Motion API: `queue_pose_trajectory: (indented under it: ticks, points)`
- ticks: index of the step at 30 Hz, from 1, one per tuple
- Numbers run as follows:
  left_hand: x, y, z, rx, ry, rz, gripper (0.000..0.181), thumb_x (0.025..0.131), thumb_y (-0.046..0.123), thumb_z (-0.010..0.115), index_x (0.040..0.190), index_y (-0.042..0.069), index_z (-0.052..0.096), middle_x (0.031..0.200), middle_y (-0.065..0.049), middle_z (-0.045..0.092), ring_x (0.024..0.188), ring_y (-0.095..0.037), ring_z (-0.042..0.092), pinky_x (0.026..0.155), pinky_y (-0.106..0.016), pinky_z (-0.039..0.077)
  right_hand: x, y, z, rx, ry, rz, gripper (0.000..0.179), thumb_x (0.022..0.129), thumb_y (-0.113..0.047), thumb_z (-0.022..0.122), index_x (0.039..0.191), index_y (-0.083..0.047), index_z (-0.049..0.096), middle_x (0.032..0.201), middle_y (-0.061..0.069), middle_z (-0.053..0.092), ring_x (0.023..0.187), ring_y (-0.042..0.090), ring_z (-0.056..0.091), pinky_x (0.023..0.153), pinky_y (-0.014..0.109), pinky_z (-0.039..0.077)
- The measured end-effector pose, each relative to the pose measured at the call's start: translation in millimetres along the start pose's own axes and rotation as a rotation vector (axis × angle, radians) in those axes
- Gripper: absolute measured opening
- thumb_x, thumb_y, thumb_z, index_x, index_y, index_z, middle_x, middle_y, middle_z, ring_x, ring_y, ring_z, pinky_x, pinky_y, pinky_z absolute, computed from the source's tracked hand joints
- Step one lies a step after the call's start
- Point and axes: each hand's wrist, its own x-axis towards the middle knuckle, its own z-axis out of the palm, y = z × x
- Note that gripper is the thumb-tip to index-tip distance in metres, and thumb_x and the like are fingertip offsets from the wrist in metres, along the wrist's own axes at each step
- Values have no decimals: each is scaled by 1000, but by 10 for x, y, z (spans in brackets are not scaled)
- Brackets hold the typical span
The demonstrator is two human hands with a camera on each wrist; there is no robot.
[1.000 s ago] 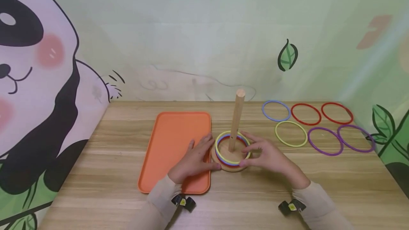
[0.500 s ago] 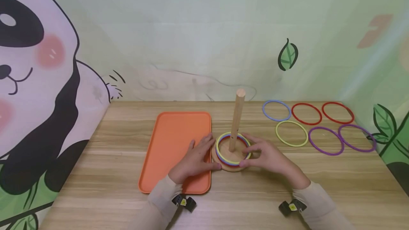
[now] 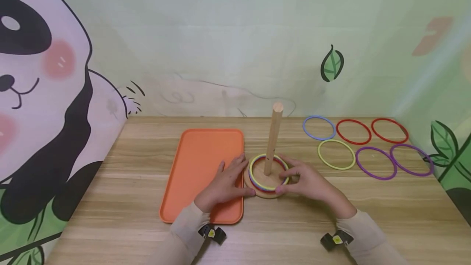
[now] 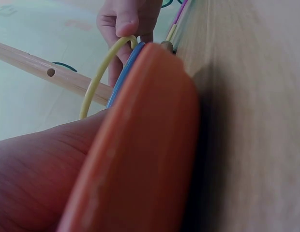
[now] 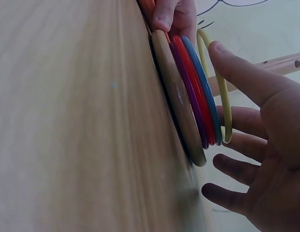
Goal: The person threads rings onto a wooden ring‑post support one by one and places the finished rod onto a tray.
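Note:
In the head view a round wooden base (image 3: 261,170) carries an upright wooden post (image 3: 274,138). Stacked around the post in the right wrist view are a purple ring (image 5: 189,92), red (image 5: 196,79) and blue (image 5: 203,79). Above them a yellow-green ring (image 5: 225,104) circles the post, tilted, with a small gap. My right hand (image 3: 309,181) pinches its right side between thumb and finger, lower fingers spread. My left hand (image 3: 222,185) lies over the tray's right edge, straight fingers and thumb touching the base's left side.
An orange tray (image 3: 206,150) lies left of the base, under the left hand. At the back right lie several loose rings: a blue ring (image 3: 319,139), two red, a yellow-green ring (image 3: 338,169) and two purple. A painted wall stands behind the table.
The yellow-green ring has shifted very slightly toward me and down, the right hand still gripping it. The left hand stays put.

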Motion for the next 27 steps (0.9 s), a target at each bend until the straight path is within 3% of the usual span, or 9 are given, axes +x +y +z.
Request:
queue_pose_trajectory:
  ticks: [27]
  points:
    - [0, -6, -1, -3, -5, 6, 101, 89, 51, 83, 165, 5, 33, 175, -12, 20, 162, -29, 15, 127, -61, -5, 4, 42, 34, 66, 11, -20, 62, 77, -27, 97, 129, -3, 73, 163, 24, 41, 149, 47, 40, 120, 62, 31]
